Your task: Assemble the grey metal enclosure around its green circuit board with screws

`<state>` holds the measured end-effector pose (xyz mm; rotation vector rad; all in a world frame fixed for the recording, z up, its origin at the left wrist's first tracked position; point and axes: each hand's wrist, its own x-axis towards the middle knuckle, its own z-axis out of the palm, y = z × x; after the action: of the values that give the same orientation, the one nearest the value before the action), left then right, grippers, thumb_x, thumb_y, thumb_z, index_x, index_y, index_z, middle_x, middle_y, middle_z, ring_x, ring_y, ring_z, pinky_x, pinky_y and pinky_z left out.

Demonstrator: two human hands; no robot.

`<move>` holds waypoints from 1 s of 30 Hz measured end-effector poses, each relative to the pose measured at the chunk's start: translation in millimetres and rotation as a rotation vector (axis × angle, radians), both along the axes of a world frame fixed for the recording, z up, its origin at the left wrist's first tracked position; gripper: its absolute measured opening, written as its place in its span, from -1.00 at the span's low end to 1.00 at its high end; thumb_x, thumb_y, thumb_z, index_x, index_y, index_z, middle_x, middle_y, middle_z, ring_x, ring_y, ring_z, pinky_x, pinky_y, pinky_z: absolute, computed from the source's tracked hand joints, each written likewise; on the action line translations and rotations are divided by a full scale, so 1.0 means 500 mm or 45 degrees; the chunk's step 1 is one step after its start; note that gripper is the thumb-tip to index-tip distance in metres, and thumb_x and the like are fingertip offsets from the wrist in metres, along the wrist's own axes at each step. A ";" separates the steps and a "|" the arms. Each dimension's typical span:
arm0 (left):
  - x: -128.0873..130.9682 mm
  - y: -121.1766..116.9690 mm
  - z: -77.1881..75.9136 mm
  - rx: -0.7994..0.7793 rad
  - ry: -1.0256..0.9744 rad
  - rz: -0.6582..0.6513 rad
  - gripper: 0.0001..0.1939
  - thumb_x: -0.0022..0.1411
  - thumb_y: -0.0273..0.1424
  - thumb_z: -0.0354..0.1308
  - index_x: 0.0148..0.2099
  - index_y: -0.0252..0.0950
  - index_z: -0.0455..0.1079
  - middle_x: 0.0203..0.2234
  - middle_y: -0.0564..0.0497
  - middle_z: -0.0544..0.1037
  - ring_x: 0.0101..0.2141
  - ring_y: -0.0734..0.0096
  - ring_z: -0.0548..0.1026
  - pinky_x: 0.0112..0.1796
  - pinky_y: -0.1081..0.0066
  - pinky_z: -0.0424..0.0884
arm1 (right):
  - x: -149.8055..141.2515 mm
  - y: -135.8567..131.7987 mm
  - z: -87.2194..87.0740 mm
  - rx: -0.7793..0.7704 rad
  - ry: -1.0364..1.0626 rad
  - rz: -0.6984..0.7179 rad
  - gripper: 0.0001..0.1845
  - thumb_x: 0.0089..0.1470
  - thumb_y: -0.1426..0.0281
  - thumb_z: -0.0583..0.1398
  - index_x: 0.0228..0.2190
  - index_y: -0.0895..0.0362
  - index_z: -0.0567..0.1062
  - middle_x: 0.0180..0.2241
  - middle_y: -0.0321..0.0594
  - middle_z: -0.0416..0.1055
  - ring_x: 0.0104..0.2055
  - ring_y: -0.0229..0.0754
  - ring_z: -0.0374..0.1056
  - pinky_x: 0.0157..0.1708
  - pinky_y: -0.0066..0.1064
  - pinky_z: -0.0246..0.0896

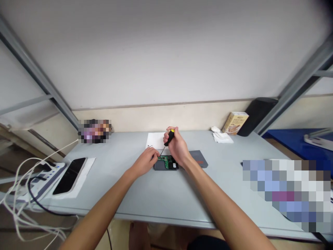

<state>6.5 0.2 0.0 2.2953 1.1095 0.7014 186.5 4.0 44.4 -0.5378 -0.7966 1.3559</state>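
My right hand (175, 142) is wrapped round the black handle of a screwdriver (170, 138) with a yellow end. Its thin shaft slants down and left to the upper edge of a green circuit board (166, 160) with black parts. This board sits in a dark grey housing (161, 168) on the table. At the board's left side my left hand (147, 160) has its fingers pressed together close to the screwdriver tip. What those fingers hold, if anything, is hidden. Just right of the board lies a flat grey box (199, 159) with orange marking, partly behind my right wrist.
Behind the board, a white paper (154, 139) carries several tiny dark pieces. On the left lie a phone (70, 176), a power strip (49, 180) and tangled white cables. Crumpled tissue (222, 136), a yellow carton (235, 122) and a black cylinder (256, 116) stand back right.
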 end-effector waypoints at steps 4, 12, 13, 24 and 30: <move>-0.001 0.003 -0.003 0.012 -0.001 -0.010 -0.78 0.42 -0.44 -0.07 -0.22 -0.23 0.39 -0.28 -0.05 0.52 -0.14 0.20 0.46 -0.03 0.20 0.39 | -0.001 -0.001 -0.002 0.008 0.022 -0.014 -0.49 -0.01 -0.06 0.40 -0.33 -0.02 0.31 -0.52 -0.45 0.24 -0.49 -0.29 0.16 -0.39 -0.42 0.10; -0.003 0.005 -0.007 0.024 0.004 -0.029 -0.78 0.44 -0.44 -0.08 -0.22 -0.23 0.38 -0.27 -0.03 0.51 -0.15 0.21 0.44 -0.04 0.21 0.37 | 0.011 -0.001 -0.007 0.044 -0.084 0.079 -0.60 0.09 -0.01 0.36 -0.29 0.04 0.51 -0.30 -0.26 0.42 -0.22 -0.19 0.36 -0.15 -0.34 0.27; -0.003 0.004 -0.007 0.028 0.003 -0.026 -0.77 0.44 -0.44 -0.09 -0.22 -0.23 0.38 -0.27 -0.03 0.51 -0.15 0.21 0.44 -0.04 0.21 0.37 | 0.011 -0.001 -0.007 0.041 -0.067 0.105 -0.60 0.10 -0.02 0.35 -0.28 0.04 0.51 -0.32 -0.26 0.40 -0.24 -0.18 0.36 -0.15 -0.33 0.27; -0.001 0.003 -0.007 0.065 0.014 -0.018 -0.77 0.43 -0.45 -0.09 -0.21 -0.23 0.39 -0.29 -0.03 0.52 -0.16 0.21 0.45 -0.04 0.22 0.38 | -0.002 -0.001 -0.006 0.040 0.114 0.090 -0.69 0.20 0.08 0.30 -0.31 0.01 0.36 -0.50 -0.39 0.19 -0.47 -0.26 0.13 -0.38 -0.41 0.07; -0.002 0.003 -0.008 0.048 0.019 -0.007 -0.76 0.45 -0.44 -0.09 -0.19 -0.24 0.40 -0.28 -0.05 0.52 -0.15 0.20 0.44 -0.05 0.21 0.38 | 0.004 0.003 -0.008 0.038 0.051 0.073 -0.71 0.19 0.11 0.30 -0.31 0.02 0.38 -0.41 -0.32 0.33 -0.37 -0.22 0.27 -0.29 -0.38 0.17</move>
<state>5.5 1.5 -4.0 2.3378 1.1054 0.7107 188.8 5.3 40.5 -0.4665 -0.8038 1.4016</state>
